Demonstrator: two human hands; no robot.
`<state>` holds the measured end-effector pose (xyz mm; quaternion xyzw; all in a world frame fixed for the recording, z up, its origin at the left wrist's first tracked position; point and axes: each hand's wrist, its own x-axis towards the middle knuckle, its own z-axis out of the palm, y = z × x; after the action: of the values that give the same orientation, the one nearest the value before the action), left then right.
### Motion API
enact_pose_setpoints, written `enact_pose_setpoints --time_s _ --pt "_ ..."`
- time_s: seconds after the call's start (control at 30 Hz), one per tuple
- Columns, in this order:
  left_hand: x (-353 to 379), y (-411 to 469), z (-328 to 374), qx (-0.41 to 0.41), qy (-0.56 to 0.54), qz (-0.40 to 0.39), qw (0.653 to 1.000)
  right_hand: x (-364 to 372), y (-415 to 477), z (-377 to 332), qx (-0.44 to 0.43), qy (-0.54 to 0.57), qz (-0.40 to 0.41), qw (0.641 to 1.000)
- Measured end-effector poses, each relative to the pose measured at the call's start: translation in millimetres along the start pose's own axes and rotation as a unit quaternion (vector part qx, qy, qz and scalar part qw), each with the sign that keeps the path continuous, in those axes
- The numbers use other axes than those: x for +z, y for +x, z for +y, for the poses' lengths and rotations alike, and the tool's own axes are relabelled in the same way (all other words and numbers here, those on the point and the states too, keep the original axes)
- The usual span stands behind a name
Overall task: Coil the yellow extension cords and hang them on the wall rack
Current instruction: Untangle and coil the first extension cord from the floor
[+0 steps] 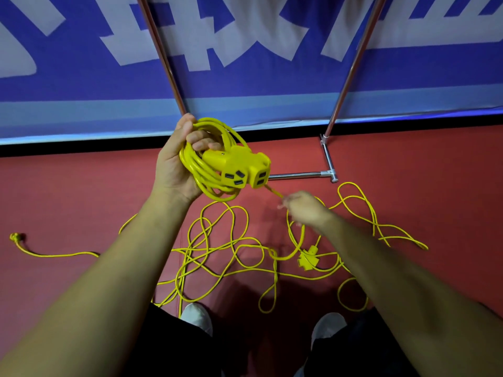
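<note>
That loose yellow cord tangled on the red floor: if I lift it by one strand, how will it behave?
The loose cord looks floppy: it lies in soft crossing loops, so it would probably sag and drag neighbours. Its socket block likely swings as a weight. The overlaps may snag.

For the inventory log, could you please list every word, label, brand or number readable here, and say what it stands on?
Blue banner: large pale characters, cropped by the frame's top edge, not readable as text.
Yellow socket block of the coiled cord in the left hand: no print visible.
Second socket block on the floor: too small to tell.
</note>
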<state>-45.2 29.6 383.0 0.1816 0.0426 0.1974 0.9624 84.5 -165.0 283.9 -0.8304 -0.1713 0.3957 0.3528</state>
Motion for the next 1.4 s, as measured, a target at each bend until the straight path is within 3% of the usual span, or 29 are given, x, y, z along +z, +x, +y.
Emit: enact_pose_setpoints --time_s 0.1,0.17,0.37,0.43,0.57,0.7,0.8,0.87,1.0,1.1,1.2,1.3,1.4 --pt "-16 9 7 0.015 0.016 0.045 0.999 19 -16 -2 0.057 0.092 -0.099 0.989" --pt "-20 11 11 0.035 0.048 0.063 0.996 25 -25 -2 0.049 0.065 -0.144 0.986" --pt "-20 6 18 0.132 0.193 0.146 0.961 26 -32 -11 0.023 -0.031 -0.154 0.987" --pt "-21 6 17 0.139 0.256 0.153 0.944 27 -39 -20 -0.022 -0.099 -0.179 0.979" --pt "-21 5 7 0.138 0.422 0.158 0.882 35 -58 -39 -0.165 -0.287 -0.198 0.923" --pt "-24 8 1 0.154 0.458 0.173 0.858 43 -78 -46 -0.245 -0.307 -0.242 0.887" --pt "-27 9 -2 0.149 0.475 0.177 0.849 40 -85 -51 -0.278 -0.289 -0.248 0.881" --pt "-27 10 -1 0.145 0.444 0.188 0.864 36 -84 -51 -0.278 -0.281 -0.245 0.885" --pt "-23 12 6 0.122 0.255 0.179 0.942 33 -77 -38 -0.203 -0.259 -0.211 0.920" --pt "-20 13 8 0.099 0.230 0.141 0.958 27 -70 -38 -0.131 -0.014 -0.229 0.964" --pt "-16 13 5 0.070 0.181 0.096 0.976 20 -63 -43 -0.142 0.126 -0.215 0.958" --pt "-15 14 6 0.060 0.102 0.068 0.991 26 -62 -42 -0.186 0.038 -0.177 0.966" --pt "-16 14 10 0.061 0.055 0.063 0.995 34 -60 -36 -0.280 -0.102 -0.132 0.945"
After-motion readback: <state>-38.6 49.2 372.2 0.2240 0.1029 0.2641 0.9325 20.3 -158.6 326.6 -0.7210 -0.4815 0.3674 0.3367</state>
